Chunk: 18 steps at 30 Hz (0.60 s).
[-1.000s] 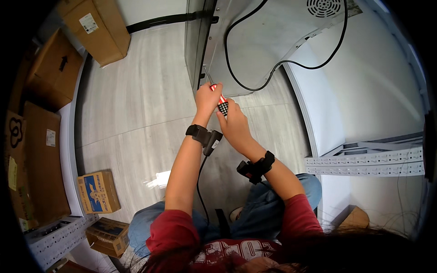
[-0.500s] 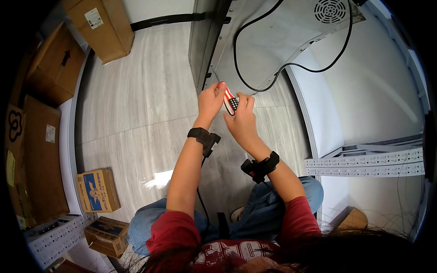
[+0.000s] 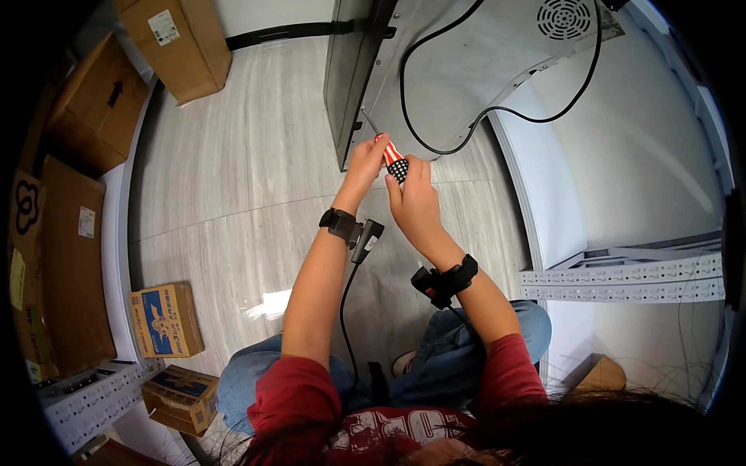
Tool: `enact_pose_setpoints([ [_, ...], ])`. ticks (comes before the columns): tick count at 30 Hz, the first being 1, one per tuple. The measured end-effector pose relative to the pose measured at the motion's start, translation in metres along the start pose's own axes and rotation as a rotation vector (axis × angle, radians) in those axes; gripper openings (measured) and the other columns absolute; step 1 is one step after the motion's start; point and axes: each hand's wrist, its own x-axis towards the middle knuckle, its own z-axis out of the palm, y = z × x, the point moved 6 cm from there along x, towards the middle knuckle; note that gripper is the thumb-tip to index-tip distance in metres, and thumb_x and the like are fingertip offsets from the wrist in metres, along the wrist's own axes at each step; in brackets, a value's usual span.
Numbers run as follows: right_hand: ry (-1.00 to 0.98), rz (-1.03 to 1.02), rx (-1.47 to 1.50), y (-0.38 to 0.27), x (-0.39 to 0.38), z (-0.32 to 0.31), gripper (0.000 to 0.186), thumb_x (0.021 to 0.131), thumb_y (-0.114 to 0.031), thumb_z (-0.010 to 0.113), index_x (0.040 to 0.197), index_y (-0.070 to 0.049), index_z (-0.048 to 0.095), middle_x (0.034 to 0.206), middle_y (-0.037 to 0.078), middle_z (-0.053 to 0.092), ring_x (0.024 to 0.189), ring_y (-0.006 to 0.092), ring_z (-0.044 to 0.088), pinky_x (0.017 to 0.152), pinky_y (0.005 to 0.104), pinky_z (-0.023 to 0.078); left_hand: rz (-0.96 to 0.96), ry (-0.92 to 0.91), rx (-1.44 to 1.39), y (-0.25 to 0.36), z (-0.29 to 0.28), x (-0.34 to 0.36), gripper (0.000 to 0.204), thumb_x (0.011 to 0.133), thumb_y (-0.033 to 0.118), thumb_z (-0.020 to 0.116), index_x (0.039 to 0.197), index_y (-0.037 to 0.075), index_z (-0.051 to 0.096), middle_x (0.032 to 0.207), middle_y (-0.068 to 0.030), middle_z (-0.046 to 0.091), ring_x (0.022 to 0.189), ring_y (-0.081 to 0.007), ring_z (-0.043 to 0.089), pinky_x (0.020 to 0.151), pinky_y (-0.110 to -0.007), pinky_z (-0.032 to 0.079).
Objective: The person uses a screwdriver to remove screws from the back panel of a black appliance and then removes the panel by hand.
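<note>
A screwdriver (image 3: pixel 397 166) with a red-and-white striped handle and a black, white-dotted end is between my hands. Its thin metal shaft points up and left, the tip meeting the grey metal side panel (image 3: pixel 435 93) of a large appliance near its lower front edge. My left hand (image 3: pixel 365 161) pinches the front of the handle beside the shaft. Curled around the dotted rear end is my right hand (image 3: pixel 417 196), thumb on one side and fingers on the other. Whether a screw sits under the tip is too small to tell.
A black power cord (image 3: pixel 403 85) loops down the panel, close to my hands. Cardboard boxes (image 3: pixel 71 264) line the left side, with a small box (image 3: pixel 166 320) on the floor. White shelving (image 3: pixel 622 286) stands at right. A black cable (image 3: pixel 343 311) trails from my left wrist strap.
The screwdriver handle has turned, showing more of its dotted end, and shifted slightly away from me. Both hands moved a little with it, and the left wrist has rotated.
</note>
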Motion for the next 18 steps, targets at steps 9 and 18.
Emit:
enact_pose_setpoints([
  [9,-0.11,0.104,0.067,0.013,0.001,0.006,0.041,0.074,-0.011,0.061,0.107,0.002,0.041,0.098,0.02,0.047,0.078,0.0359,0.055,0.062,0.0389,0.046,-0.137,-0.063,-0.187,-0.012,0.002,-0.003,0.033,0.086,0.039,0.048,0.068,0.011,0.05,0.053,0.0066,0.042,0.043,-0.0016,0.032,0.038,-0.019,0.021],
  [18,-0.031,0.036,0.094,0.005,0.002,0.007,0.041,0.078,-0.018,0.06,0.106,0.005,0.042,0.086,0.018,0.054,0.073,0.0306,0.057,0.06,0.0358,0.045,-0.167,-0.08,-0.336,-0.011,0.004,-0.01,0.032,0.087,0.037,0.049,0.07,0.009,0.052,0.052,0.0069,0.041,0.04,-0.0013,0.028,0.036,-0.018,0.019],
])
